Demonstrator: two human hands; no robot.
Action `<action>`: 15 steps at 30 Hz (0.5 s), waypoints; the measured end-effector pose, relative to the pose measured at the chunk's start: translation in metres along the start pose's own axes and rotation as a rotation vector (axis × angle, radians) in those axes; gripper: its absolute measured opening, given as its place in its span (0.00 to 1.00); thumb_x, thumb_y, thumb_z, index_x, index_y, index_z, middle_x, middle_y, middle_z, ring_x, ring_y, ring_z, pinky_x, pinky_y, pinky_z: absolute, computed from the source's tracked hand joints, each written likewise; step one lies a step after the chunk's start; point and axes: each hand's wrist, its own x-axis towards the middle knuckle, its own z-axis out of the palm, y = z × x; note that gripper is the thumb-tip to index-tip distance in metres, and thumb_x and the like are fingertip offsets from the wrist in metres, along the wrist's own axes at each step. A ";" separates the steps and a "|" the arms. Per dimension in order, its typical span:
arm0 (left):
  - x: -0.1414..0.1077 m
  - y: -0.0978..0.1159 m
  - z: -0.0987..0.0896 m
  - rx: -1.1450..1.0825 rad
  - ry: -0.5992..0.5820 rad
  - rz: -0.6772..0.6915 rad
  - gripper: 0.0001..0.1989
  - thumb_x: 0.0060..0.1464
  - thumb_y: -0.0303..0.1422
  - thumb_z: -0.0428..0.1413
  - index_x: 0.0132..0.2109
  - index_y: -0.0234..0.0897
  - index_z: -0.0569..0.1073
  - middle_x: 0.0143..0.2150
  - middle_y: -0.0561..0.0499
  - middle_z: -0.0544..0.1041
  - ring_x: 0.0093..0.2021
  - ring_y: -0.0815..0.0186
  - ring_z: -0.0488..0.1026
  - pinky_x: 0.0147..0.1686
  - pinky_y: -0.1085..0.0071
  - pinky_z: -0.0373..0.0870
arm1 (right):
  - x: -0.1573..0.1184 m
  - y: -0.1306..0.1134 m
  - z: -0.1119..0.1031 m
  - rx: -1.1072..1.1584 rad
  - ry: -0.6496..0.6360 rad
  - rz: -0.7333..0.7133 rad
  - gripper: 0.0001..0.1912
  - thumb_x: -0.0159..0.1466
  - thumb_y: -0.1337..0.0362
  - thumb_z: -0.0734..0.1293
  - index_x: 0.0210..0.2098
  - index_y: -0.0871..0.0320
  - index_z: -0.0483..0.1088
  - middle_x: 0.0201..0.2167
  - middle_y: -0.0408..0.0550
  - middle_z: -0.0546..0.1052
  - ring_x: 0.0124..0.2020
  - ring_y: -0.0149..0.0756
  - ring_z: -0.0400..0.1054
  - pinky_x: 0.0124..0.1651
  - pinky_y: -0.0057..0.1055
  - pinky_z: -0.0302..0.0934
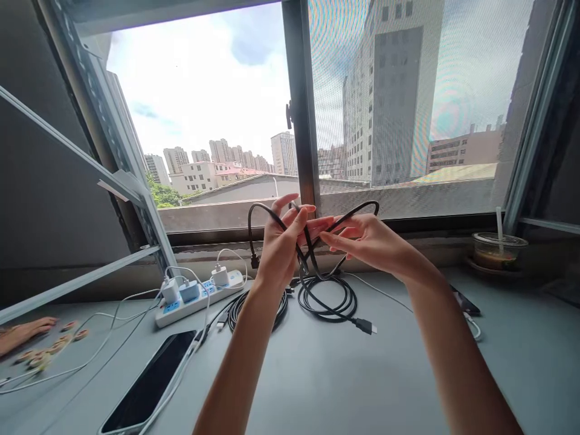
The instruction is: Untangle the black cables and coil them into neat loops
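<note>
Behind & above both hands, lg. window, w/ tall bldgs & cloudy sky outside; below them, grey table.

L hand: half closed, fingers bent, black cable betw. thumb & fingers. R hand: part closed too, pinching same cable. So up in the air, above table, strung betw. & around both hands; one loop just above R hand, another arching to left of L hand, w/ small black plug hanging there.

Right below hands, coil on table, w/ connector pointing right; can't tell if joined to held cable. Behind L forearm, second coil, partly hidden. Left of L hand, white power strip w/ chargers; nearer, lower left, dark-screened phone, w/ white cords alongside.

Far left of L hand, another person's hand nr small round pieces, blurred. Far right of R hand, lidded cup w/ straw.
</note>
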 end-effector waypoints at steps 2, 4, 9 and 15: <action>-0.001 -0.001 0.002 -0.022 0.003 0.070 0.21 0.48 0.34 0.63 0.47 0.43 0.65 0.38 0.54 0.73 0.33 0.64 0.78 0.33 0.71 0.75 | 0.004 0.002 0.007 0.033 -0.013 -0.021 0.23 0.59 0.46 0.65 0.39 0.59 0.77 0.33 0.48 0.78 0.33 0.33 0.72 0.29 0.26 0.64; -0.002 0.000 0.004 0.027 0.019 0.129 0.19 0.49 0.35 0.62 0.46 0.44 0.65 0.37 0.54 0.72 0.34 0.64 0.78 0.31 0.72 0.74 | 0.008 0.005 0.013 0.083 0.008 -0.039 0.25 0.59 0.44 0.63 0.37 0.60 0.76 0.31 0.48 0.78 0.32 0.33 0.72 0.31 0.27 0.65; -0.002 0.010 -0.001 0.261 0.188 0.281 0.15 0.51 0.35 0.60 0.44 0.45 0.64 0.38 0.53 0.73 0.24 0.69 0.73 0.19 0.75 0.66 | 0.013 0.005 0.013 0.215 0.184 -0.041 0.27 0.59 0.40 0.61 0.29 0.59 0.72 0.32 0.50 0.78 0.37 0.36 0.73 0.42 0.34 0.67; 0.005 0.014 -0.017 0.358 0.214 0.457 0.13 0.54 0.38 0.58 0.44 0.48 0.63 0.38 0.55 0.72 0.14 0.77 0.59 0.13 0.73 0.53 | 0.010 0.001 -0.004 0.480 0.326 0.014 0.23 0.59 0.41 0.60 0.25 0.55 0.57 0.21 0.43 0.72 0.30 0.37 0.73 0.35 0.36 0.69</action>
